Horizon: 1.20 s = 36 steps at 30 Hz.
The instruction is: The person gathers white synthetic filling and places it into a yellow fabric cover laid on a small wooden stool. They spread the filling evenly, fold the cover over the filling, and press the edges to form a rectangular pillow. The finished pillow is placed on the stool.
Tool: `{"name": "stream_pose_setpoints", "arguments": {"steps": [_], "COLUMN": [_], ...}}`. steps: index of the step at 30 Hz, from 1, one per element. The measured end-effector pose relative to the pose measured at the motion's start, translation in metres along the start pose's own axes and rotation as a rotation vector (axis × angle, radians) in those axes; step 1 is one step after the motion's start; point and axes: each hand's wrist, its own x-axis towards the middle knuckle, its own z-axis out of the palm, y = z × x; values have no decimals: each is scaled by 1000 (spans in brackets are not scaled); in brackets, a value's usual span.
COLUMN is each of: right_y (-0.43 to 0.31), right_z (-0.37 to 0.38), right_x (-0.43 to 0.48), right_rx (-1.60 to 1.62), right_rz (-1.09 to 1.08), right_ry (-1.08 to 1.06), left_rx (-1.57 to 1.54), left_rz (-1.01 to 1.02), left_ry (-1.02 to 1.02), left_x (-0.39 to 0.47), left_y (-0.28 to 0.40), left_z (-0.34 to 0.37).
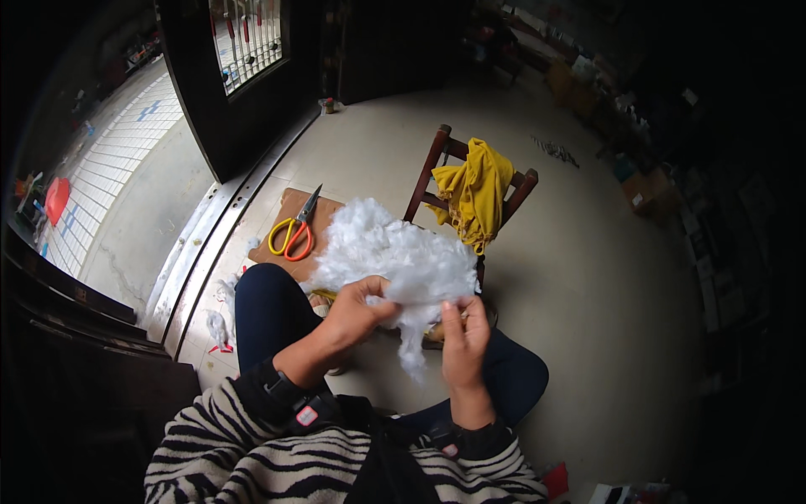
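Note:
A heap of white fiber stuffing (384, 242) lies in front of me on a low chair's seat area, partly over a piece of brown cardboard (289, 205). My left hand (356, 312) pinches a thin tuft of the stuffing between thumb and fingers. Its other side is pinched by my right hand (465, 334), and a loose strand hangs down between the two hands. Scissors (300, 227) with one yellow and one orange handle rest on the cardboard, left of the heap. What bears the heap is mostly hidden beneath it.
A yellow cloth (482, 189) hangs over the dark red wooden chair back (428, 170). Scraps of fluff (216, 327) and red bits lie on the floor beside my left knee. Farther left are a metal door sill (201, 233) and a dark open door (252, 126). Boxes and clutter line the right side.

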Motion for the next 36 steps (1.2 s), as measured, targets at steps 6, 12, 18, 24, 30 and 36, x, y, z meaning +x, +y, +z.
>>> {"name": "stream_pose_setpoints", "arguments": {"steps": [6, 12, 18, 24, 30, 36], "right_y": [7, -18, -25, -14, -10, -10], "right_z": [-10, -16, 9, 6, -20, -33], "right_x": [11, 8, -3, 3, 1, 8], "right_rx": [342, -279, -976, -515, 608, 447], "right_rz": [129, -221, -794, -573, 390, 273], "right_ry": [48, 132, -309, -201, 8, 25], "left_rx": [-270, -321, -358, -519, -553, -563], "left_rz": [-79, -71, -58, -10, -39, -20], "left_ry": [-88, -40, -46, 25, 4, 3], "left_x": [-3, -6, -3, -1, 4, 9], "left_y": [7, 9, 3, 8, 1, 0], "left_z": [-15, -13, -7, -11, -15, -27]}}
